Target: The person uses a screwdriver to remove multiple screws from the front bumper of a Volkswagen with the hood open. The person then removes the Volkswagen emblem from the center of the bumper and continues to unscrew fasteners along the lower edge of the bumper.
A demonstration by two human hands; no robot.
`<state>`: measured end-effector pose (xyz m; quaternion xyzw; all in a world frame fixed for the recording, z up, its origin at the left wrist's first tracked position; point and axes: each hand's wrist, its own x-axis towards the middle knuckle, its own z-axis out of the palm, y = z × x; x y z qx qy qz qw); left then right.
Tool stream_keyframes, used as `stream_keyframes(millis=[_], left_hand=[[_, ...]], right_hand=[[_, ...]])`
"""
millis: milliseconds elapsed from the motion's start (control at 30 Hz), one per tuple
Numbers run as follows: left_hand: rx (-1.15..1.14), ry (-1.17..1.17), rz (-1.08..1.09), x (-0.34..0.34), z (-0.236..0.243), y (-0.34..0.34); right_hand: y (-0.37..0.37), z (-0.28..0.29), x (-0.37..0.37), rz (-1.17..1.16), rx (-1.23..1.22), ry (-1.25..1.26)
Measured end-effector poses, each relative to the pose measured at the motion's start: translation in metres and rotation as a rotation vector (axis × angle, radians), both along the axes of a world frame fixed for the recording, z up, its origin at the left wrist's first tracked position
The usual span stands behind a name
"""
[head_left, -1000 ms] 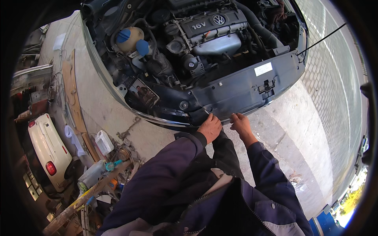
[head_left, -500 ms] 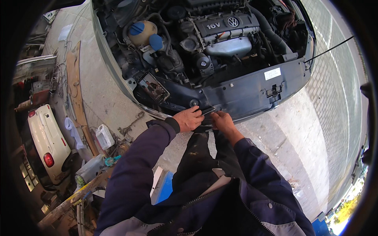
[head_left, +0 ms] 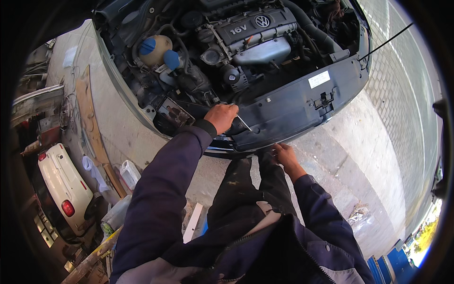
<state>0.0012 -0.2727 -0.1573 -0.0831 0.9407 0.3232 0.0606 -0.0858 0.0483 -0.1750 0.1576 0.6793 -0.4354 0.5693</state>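
My left hand (head_left: 221, 118) is closed round a slim tool with a thin, bright metal shaft (head_left: 244, 124). Its handle is hidden in my palm, and the shaft slants down to the right over the black front panel (head_left: 279, 113) of a car with its hood up. Just in front of the bumper edge (head_left: 227, 150), my right hand (head_left: 286, 157) has its fingers curled together; whatever they may hold is too small to make out. A phone (head_left: 174, 113) lies on the panel left of my left hand, its screen lit with a picture of a person.
Behind the panel sits the engine (head_left: 257, 31), with a coolant tank (head_left: 158, 49) to its left and a thin prop rod (head_left: 388, 40) at the right. A long board (head_left: 90, 118), a white jug (head_left: 129, 174) and a cream car rear section (head_left: 65, 184) are at the left.
My left hand has moved up and left over the panel with the tool. My right hand has come away from it, down and right past the bumper edge. The whole view has shifted slightly.
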Motion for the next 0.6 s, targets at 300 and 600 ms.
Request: stream_keyframes(millis=[300,600], left_hand=[[0.096,0.082,0.273,-0.049,-0.014,0.07],[-0.532,0.008,-0.085,-0.036,-0.009,0.169]], right_hand=[[0.042,-0.008,-0.001,0.003,0.073,0.057],[0.039,-0.006,-0.005,0.072,0.072,0.111]])
